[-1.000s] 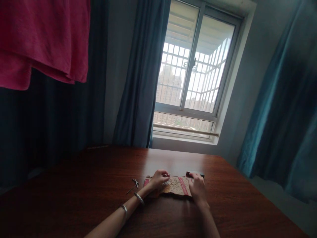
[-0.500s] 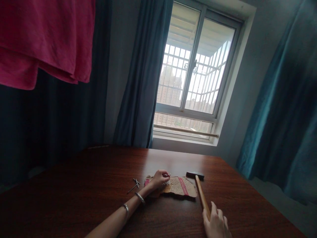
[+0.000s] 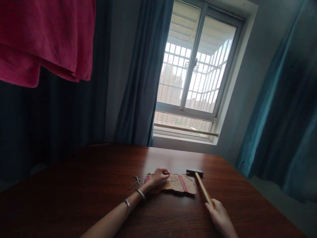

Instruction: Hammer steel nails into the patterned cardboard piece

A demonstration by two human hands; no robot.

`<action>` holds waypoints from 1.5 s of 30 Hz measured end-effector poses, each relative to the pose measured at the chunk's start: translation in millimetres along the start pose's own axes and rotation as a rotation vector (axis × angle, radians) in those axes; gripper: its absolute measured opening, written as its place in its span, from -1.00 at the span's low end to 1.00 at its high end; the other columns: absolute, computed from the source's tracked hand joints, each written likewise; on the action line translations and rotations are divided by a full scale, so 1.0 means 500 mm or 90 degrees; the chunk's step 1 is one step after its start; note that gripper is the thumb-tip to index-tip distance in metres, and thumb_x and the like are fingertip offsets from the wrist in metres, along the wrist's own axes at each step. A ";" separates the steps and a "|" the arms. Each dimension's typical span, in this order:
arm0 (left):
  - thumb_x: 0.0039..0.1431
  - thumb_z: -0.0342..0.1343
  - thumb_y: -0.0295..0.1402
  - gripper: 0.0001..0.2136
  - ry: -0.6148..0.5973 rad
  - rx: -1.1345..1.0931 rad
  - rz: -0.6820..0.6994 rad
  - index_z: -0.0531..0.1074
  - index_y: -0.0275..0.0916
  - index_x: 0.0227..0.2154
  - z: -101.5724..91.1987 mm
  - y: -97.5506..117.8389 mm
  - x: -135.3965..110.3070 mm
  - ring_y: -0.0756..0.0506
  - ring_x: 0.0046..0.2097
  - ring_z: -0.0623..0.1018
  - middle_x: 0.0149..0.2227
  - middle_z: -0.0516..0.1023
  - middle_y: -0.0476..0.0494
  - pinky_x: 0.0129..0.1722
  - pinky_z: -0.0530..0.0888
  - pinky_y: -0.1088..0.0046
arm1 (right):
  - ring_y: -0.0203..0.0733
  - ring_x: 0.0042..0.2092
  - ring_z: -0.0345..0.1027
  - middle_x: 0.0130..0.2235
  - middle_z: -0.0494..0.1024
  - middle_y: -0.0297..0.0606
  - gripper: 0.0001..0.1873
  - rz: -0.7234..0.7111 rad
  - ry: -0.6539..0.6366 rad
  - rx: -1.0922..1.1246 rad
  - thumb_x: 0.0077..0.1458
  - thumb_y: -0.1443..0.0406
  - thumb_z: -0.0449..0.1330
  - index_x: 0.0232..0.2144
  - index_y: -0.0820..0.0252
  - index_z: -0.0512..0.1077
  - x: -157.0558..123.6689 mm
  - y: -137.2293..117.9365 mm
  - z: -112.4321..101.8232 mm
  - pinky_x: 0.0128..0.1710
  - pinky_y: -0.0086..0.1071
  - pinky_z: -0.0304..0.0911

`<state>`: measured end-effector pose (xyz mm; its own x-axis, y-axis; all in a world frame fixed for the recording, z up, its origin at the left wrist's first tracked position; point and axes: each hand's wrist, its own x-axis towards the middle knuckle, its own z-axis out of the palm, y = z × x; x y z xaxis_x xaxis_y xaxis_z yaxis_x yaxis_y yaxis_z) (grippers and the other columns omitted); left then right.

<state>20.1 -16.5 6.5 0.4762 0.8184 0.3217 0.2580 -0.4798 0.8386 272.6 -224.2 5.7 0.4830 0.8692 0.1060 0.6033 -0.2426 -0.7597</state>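
My left hand (image 3: 159, 176) is closed in a pinch over the left part of a cardboard piece (image 3: 174, 183). Between its fingertips is a small thin thing that looks like a nail, mostly hidden by the fingers. Dark dots or holes cover the tan cardboard, which has pink bands and a ragged near edge. My right hand (image 3: 218, 211) is wrapped round the lower end of the wooden handle of a hammer (image 3: 203, 187). Its dark head lies right of and beyond the cardboard. Several loose nails (image 3: 135, 181) lie crossed on the table left of my left hand.
The brown wooden table (image 3: 99, 178) reaches to the wall under a barred window (image 3: 195, 66). Blue curtains (image 3: 138, 76) hang on both sides. A pink cloth (image 3: 49, 39) hangs at the upper left, above the table's height.
My right hand's fingers have closed round the hammer handle, where they were looser before. My left hand stays pinched at the same spot on the cardboard. The view has shifted slightly.
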 end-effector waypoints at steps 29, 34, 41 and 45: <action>-0.06 0.05 -0.32 -0.77 -0.008 0.099 0.016 0.52 -0.36 -0.43 -0.004 0.002 -0.003 -0.05 -0.35 0.48 -0.42 0.56 -0.13 -0.38 0.29 0.54 | -0.61 -0.74 -0.32 -0.75 0.04 -0.63 -0.42 0.154 -0.380 0.635 -0.37 -0.10 0.30 -0.47 0.25 0.30 -0.148 -0.193 0.044 -0.76 -0.62 -0.41; -0.07 0.05 -0.33 -0.77 -0.013 0.101 0.017 0.52 -0.37 -0.43 -0.003 0.000 -0.002 -0.06 -0.35 0.48 -0.41 0.56 -0.13 -0.39 0.29 0.54 | -0.62 -0.73 -0.33 -0.75 0.03 -0.62 -0.44 0.156 -0.385 0.639 -0.34 -0.08 0.30 -0.44 0.26 0.31 -0.148 -0.190 0.045 -0.75 -0.62 -0.44; -0.08 0.05 -0.34 -0.77 -0.018 0.104 0.003 0.53 -0.36 -0.42 -0.003 -0.001 -0.002 -0.05 -0.34 0.47 -0.39 0.56 -0.13 -0.34 0.32 0.54 | -0.62 -0.74 -0.33 -0.75 0.03 -0.62 -0.42 0.159 -0.371 0.637 -0.34 -0.09 0.29 -0.43 0.27 0.33 -0.150 -0.197 0.043 -0.77 -0.62 -0.45; -0.09 0.05 -0.34 -0.77 -0.012 0.105 -0.007 0.53 -0.36 -0.43 -0.004 0.001 -0.004 -0.06 -0.33 0.48 -0.39 0.56 -0.13 -0.35 0.33 0.54 | -0.63 -0.74 -0.31 -0.75 0.08 -0.60 -0.42 0.172 -0.359 0.638 -0.36 -0.08 0.31 -0.44 0.28 0.32 -0.153 -0.206 0.037 -0.77 -0.63 -0.45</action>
<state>17.7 -17.6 7.2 0.4882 0.8187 0.3024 0.3973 -0.5170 0.7582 161.7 -257.8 63.8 0.0179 0.9700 -0.2424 -0.3640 -0.2195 -0.9052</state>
